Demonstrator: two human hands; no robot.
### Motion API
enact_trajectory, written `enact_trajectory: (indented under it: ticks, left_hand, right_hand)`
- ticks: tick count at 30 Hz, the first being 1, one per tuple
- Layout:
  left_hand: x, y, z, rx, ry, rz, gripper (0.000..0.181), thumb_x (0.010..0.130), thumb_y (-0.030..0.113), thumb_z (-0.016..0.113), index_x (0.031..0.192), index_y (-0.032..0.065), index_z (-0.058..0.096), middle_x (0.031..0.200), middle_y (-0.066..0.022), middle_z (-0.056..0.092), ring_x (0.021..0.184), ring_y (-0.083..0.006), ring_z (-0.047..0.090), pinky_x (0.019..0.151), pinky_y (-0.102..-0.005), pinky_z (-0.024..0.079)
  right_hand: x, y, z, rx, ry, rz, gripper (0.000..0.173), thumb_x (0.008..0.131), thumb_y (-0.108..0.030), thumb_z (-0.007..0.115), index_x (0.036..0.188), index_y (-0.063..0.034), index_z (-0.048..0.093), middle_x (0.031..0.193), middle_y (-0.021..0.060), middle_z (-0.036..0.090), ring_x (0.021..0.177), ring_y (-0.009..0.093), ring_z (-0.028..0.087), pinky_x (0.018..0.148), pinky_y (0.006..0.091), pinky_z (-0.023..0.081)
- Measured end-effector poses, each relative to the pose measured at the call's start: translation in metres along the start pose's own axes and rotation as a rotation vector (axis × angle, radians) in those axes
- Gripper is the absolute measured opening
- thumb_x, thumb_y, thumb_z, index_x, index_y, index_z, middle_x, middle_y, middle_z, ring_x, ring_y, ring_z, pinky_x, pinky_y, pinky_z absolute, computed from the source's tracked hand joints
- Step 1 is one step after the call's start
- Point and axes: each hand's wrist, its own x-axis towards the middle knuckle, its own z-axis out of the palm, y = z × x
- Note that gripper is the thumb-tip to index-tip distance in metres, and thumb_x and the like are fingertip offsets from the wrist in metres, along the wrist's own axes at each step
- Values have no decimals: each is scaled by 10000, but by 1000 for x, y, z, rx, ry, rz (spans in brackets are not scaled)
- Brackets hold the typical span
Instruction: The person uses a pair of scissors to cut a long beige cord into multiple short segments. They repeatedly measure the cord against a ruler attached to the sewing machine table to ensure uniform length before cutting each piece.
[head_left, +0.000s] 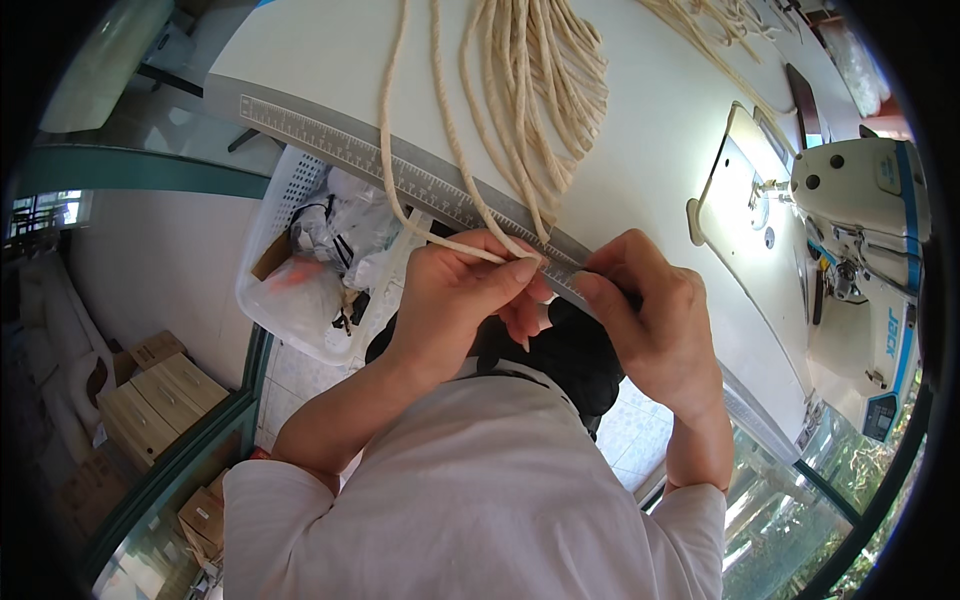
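My left hand (465, 289) pinches two lengths of cream twisted cord (450, 135) between thumb and fingers, just past the table's front edge. A short pale tip pokes out below its fingers. The cords run up over a ruler strip (330, 142) printed along the edge. Beside them lies a looped bundle of the same cord (525, 97), one strand of which reaches down near my left fingertips. To the right, my right hand (652, 322) is at the ruler edge with thumb and forefinger close together. Whether anything is between them cannot be made out.
At right stands a Jack sewing machine (862, 202) with its lit needle plate (750, 180) set into the white table (645, 135). More cord (697, 37) lies at the back. A white plastic basket (255, 277) of bagged items stands left, below table level.
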Motion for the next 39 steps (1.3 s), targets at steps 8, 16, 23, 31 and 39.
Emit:
enact_trajectory:
  ticks: [8, 16, 23, 31, 39]
  left_hand:
    - [0, -1, -6, -49, 88, -33, 175, 918, 118, 580, 943, -49, 626, 866, -203, 680, 580, -228, 665, 454, -313, 544]
    - [3, 3, 2, 39, 58, -87, 180, 910, 99, 601, 966, -69, 628, 808, -161, 674, 565, -196, 659, 484, -285, 551]
    - [6, 2, 6, 33, 75, -83, 178, 906, 99, 602, 951, -71, 634, 785, -156, 672, 549, -187, 651, 455, -276, 541]
    - [7, -1, 4, 29, 77, -69, 183, 906, 68, 575, 979, -86, 641, 809, -202, 680, 546, -222, 656, 433, -295, 542]
    - [0, 2, 10, 202, 175, 91, 210, 933, 139, 585, 963, -66, 621, 757, -154, 668, 520, -171, 635, 425, -251, 508]
  right_hand:
    - [-9, 9, 2, -226, 221, -191, 229, 742, -89, 751, 915, -35, 610, 609, 54, 614, 530, 188, 609, 477, 289, 441]
    - [0, 23, 5, -541, 325, -530, 322, 644, -131, 782, 940, -63, 677, 596, -8, 489, 519, 137, 538, 444, 274, 401]
    - [6, 24, 7, -570, 292, -578, 352, 612, -133, 755, 947, -61, 674, 589, -9, 445, 503, 126, 501, 436, 274, 393]
    - [7, 22, 7, -567, 268, -574, 349, 620, -137, 751, 951, -60, 671, 588, -10, 439, 503, 122, 499, 436, 270, 392]
    - [-3, 24, -3, -515, 287, -440, 370, 659, -157, 788, 990, -41, 671, 612, 8, 504, 499, 162, 526, 436, 290, 396]
